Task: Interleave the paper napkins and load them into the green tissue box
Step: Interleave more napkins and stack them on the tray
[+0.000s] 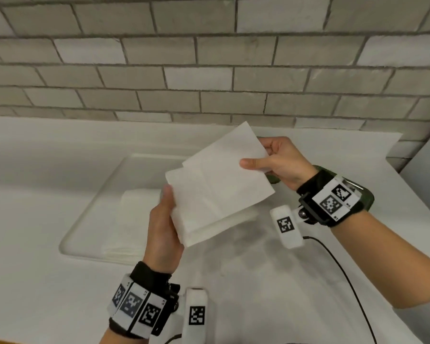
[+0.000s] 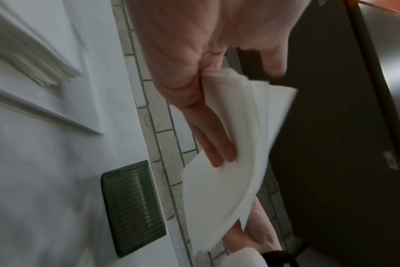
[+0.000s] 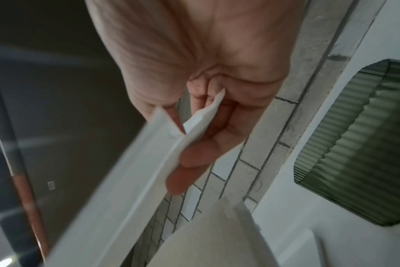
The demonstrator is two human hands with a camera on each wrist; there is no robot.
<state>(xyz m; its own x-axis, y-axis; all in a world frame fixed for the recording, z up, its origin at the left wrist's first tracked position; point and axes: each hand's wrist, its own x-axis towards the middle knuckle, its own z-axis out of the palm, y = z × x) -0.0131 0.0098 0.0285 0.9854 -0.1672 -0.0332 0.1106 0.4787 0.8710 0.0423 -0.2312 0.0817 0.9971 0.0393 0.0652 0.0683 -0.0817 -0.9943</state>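
Observation:
Both hands hold white folded paper napkins [image 1: 219,187] in the air above the counter. My left hand [image 1: 168,207] grips the lower left edge of the bundle, thumb on top; its fingers [image 2: 217,144] lie under the napkins [image 2: 228,180]. My right hand [image 1: 257,156] pinches the right edge of the upper napkin [image 1: 231,152], which overlaps the lower one at an angle. The wrist view shows this napkin edge [image 3: 194,124] between thumb and fingers. The ribbed green tissue box [image 1: 367,197] is mostly hidden behind my right wrist; it lies on the counter by the wall [image 2: 132,207] [image 3: 354,144].
A white tray [image 1: 85,219] sits on the white counter, left of centre, with a stack of napkins [image 1: 134,214] in it. A grey brick wall [image 1: 209,70] runs along the back. A black cable [image 1: 345,276] trails across the counter at the right.

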